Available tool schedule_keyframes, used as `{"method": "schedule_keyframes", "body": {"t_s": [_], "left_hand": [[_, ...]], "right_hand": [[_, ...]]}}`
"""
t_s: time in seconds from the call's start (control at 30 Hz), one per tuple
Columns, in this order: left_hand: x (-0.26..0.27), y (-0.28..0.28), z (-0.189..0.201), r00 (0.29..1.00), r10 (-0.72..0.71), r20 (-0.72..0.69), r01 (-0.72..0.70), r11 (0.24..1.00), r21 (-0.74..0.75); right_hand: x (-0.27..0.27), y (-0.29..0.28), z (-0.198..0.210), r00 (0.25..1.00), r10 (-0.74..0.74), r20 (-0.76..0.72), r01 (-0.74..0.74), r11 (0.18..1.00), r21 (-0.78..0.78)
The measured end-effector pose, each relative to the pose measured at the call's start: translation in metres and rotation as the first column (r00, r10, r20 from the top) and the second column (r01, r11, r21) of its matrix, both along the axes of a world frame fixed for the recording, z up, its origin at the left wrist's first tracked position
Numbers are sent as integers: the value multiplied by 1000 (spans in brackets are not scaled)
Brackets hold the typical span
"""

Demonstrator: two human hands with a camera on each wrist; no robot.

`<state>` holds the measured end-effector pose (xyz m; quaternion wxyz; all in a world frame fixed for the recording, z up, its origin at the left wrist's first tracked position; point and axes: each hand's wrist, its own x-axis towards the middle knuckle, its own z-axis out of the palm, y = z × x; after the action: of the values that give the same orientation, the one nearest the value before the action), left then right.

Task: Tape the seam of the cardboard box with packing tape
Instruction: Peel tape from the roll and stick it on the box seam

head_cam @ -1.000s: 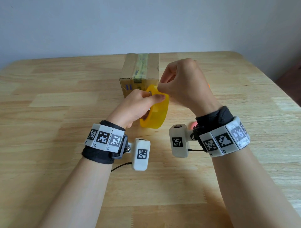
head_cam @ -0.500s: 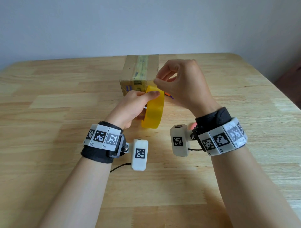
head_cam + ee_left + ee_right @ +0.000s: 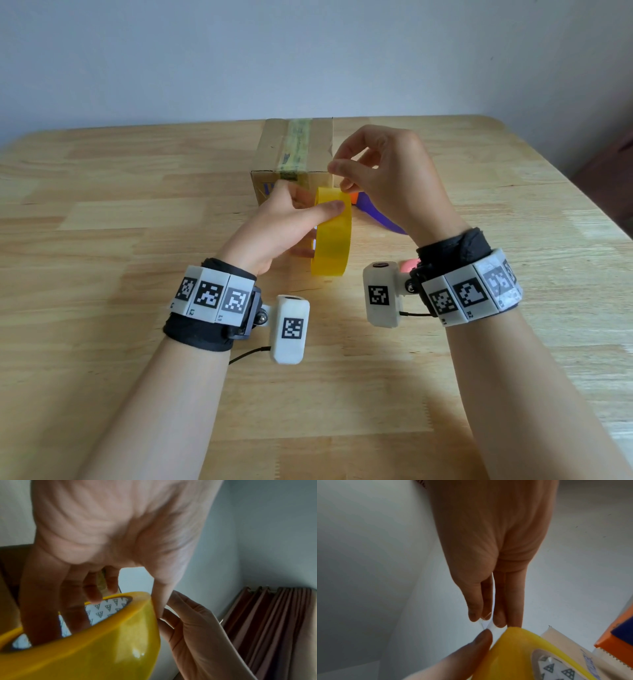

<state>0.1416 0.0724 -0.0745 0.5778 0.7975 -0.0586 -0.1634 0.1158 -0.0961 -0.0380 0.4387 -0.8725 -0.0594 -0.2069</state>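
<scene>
Head view: step in hand is freeing the tape end. Left hand (image 3: 277,222) grips the yellow tape roll (image 3: 332,236), fingers through its core, thumb on the rim. Right hand (image 3: 383,181) pinches narrowly at the roll's top edge. Cardboard box (image 3: 294,154) sits just beyond on the worktop (image 3: 102,222). Next move likely requires peeling a length free.

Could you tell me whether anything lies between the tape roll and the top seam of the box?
Nothing visible does. The roll, held by both hands, the left hand and the right hand, hovers just in front of the box, whose top is bare.
</scene>
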Motion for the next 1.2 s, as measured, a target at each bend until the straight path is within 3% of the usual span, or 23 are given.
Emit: {"method": "schedule_keyframes", "body": {"t_s": [0.13,0.4,0.63,1.2], "left_hand": [[5,5,-1,951,-25,308,43,998,-52],[8,3,-7,895,105,434,-29,984,-178],[8,5,-8,874,73,481,29,979,-201],[9,7,-12,895,97,436,41,954,-296]], "right_hand": [[0,-5,0,1000,11,-15,-11,1000,7],[3,-6,-3,997,80,-9,-79,995,65],[3,-7,-5,994,100,-35,-96,989,109],[2,-1,-4,986,169,3,-166,966,196]]}}
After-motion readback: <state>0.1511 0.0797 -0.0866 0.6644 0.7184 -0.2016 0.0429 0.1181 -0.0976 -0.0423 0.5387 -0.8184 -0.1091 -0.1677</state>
